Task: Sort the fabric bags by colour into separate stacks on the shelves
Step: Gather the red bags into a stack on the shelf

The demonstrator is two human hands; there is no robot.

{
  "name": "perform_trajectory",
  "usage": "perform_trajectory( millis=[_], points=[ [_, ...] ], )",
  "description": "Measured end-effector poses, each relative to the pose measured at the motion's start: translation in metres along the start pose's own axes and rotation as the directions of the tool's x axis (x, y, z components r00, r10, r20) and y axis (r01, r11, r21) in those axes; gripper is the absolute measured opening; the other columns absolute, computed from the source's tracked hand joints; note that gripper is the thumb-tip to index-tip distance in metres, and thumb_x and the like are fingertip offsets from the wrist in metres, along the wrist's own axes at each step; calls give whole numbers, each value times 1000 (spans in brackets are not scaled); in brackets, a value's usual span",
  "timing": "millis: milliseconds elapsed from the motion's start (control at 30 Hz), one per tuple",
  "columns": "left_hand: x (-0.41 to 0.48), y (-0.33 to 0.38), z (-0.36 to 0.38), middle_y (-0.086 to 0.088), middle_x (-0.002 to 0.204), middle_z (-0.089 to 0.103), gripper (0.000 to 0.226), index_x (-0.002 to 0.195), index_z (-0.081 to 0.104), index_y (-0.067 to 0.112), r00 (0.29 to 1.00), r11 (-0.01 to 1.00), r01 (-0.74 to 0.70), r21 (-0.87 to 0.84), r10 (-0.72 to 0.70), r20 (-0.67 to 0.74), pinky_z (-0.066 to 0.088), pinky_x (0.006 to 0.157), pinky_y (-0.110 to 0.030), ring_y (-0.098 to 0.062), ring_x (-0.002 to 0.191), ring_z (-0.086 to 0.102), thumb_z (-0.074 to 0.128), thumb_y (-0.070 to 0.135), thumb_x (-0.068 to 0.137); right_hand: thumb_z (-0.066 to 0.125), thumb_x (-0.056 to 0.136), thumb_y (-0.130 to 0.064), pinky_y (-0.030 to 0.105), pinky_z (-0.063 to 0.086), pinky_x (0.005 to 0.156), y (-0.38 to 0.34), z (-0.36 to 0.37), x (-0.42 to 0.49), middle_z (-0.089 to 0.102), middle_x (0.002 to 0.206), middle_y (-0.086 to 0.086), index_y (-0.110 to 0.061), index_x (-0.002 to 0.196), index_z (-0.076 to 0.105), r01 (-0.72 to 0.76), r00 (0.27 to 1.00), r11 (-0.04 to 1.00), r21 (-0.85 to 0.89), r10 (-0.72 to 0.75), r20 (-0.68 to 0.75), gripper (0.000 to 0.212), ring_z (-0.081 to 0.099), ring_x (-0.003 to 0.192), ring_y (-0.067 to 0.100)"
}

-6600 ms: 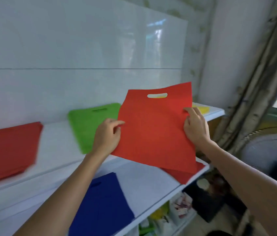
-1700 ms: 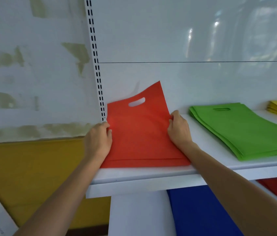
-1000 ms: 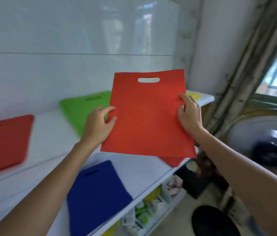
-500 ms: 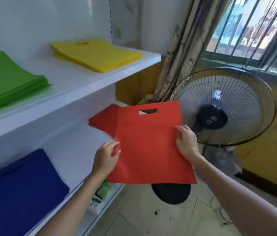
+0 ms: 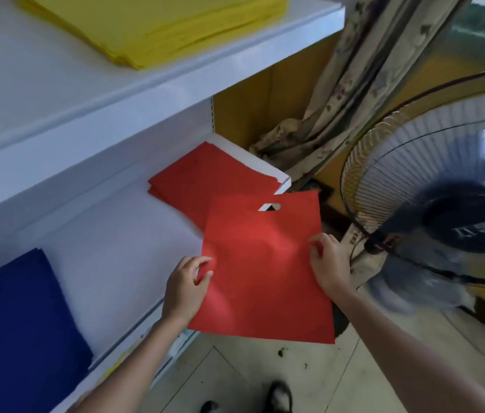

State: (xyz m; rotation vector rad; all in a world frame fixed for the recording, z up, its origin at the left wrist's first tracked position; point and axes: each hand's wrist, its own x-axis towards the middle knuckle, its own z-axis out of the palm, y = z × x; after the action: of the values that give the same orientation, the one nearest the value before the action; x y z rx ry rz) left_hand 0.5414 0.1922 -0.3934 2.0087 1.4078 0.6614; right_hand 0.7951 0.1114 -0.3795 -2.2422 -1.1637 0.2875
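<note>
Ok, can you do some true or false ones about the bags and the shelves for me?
1. The left hand and right hand both hold one red bag. True.
2. The yellow stack lies on the upper shelf, above the red stack. True.
3. The red bag already lies flat on the red stack. False: the hands hold it up, mostly past the shelf's edge.
4. The blue stack is to the right of the red stack. False: the blue stack lies to its left, on the same lower shelf.
5. A fan stands on the right. True.
</note>
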Motion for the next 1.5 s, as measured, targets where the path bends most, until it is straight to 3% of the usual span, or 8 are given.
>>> perform_trajectory(
  millis=[433,600,667,767,900,1000,1200,1500],
  points=[
    [113,-20,59,1,102,47,51,125,56,8,966,988,146,-58,-154,-206,38,72,-6,-4,70,50,69,1,77,45,84,4,36,39,96,-41,106,212,36,138,12,-5,137,40,311,919,950,20,-306,248,53,39,124,29],
    [148,-24,77,-7,122,47,59,133,47,10,922,966,247,-71,-257,-290,42,98,-28,-25,106,55,70,10,79,46,80,11,38,40,99,-66,139,272,28,143,16,-2,134,41,419,859,905,82,-424,287,56,40,123,34],
    [158,-25,81,-10,135,39,66,139,39,12,910,940,340,-21,-335,-245,33,104,-26,-25,122,44,69,23,81,48,88,-5,46,28,110,-76,158,285,15,151,15,-9,139,35,506,803,855,-111,-420,422,52,25,135,36],
    [158,-29,89,-13,148,18,71,144,24,23,840,761,532,370,-530,-116,27,107,-41,-32,132,24,53,52,86,31,99,-38,61,11,110,-77,177,286,-7,155,18,-24,148,15,548,759,692,-471,-174,627,53,0,142,38],
    [160,-28,88,-16,149,10,66,146,16,28,801,697,567,438,-592,-95,24,108,-44,-35,134,17,39,56,91,21,100,-39,63,12,109,-79,182,280,0,154,22,-21,149,9,539,793,623,-567,-149,591,54,4,142,39],
    [144,-21,84,-15,146,20,57,144,25,25,816,742,572,348,-557,-155,30,105,-41,-32,132,25,41,46,94,33,97,-28,55,26,106,-92,171,267,27,146,20,-15,140,30,601,764,683,-415,-338,550,46,25,134,37],
    [50,-2,26,-6,121,45,32,123,54,20,760,770,624,135,-557,-335,46,90,-30,-21,107,53,53,23,91,42,93,-18,41,37,102,-152,152,183,43,138,16,-12,141,36,739,519,672,42,-608,601,49,39,127,32],
    [-141,30,-119,-6,109,56,29,116,59,15,526,656,754,28,-577,-625,46,86,-33,-23,101,56,58,15,87,47,91,-18,37,47,89,-263,97,-46,53,129,7,-15,131,48,766,114,404,500,-851,513,40,58,108,28]
  ],
)
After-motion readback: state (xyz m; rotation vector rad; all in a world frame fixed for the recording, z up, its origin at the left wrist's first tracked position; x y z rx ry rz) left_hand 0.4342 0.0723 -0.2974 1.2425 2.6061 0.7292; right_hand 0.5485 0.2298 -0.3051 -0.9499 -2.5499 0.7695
